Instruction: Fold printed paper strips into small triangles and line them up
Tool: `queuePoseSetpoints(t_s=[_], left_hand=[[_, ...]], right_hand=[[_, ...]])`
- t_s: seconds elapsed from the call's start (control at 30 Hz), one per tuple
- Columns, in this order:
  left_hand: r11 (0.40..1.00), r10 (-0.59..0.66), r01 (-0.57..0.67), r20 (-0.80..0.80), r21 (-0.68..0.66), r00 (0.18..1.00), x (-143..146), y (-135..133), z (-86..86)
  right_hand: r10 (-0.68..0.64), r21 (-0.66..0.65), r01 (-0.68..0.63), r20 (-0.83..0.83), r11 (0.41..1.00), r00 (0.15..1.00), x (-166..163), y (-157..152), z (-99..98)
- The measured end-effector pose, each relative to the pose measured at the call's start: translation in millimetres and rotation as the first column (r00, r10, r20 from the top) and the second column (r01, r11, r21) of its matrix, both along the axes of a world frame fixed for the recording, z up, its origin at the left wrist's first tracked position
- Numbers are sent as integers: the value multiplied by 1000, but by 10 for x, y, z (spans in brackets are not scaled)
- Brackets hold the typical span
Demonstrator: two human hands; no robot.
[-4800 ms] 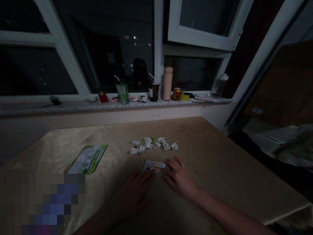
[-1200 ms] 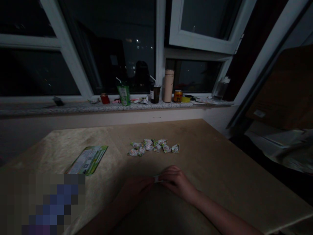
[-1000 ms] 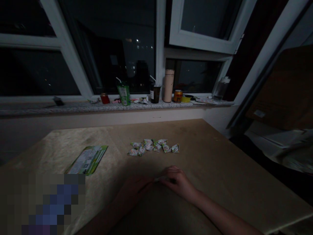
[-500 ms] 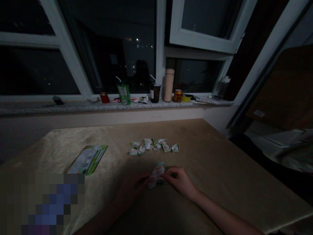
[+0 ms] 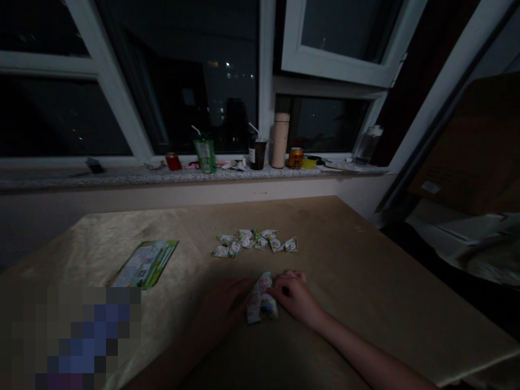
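Left hand [image 5: 225, 307] and right hand [image 5: 296, 297] sit low on the surface [image 5: 365, 281], with the paper slip [image 5: 262, 300] between them. The right fingers [image 5: 280, 290] are curled and pinch the slip's right edge. The left fingers are loosely bent at its left edge; too dark to tell if they grip. The slip is part-folded, far end raised. Beyond it: pile of folded pieces [image 5: 254, 241]. Green leaflet [image 5: 145, 264] to the left.
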State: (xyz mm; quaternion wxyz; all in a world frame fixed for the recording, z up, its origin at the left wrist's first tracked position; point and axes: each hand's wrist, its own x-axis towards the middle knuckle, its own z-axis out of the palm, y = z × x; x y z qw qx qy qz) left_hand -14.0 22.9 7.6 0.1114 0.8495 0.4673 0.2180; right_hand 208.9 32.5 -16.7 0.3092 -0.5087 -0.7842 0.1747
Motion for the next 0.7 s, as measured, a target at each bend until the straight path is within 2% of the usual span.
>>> queuePoseSetpoints(t_s=[0.3, 0.7], left_hand=[[946, -300, 314, -153, 79, 942, -3, -37, 24], [894, -410, 443, -277, 66, 869, -10, -32, 81]], right_hand=[[-12, -9, 13, 65, 1000, 998, -12, -8, 8], [21, 50, -25, 74, 998, 997, 1, -29, 78]])
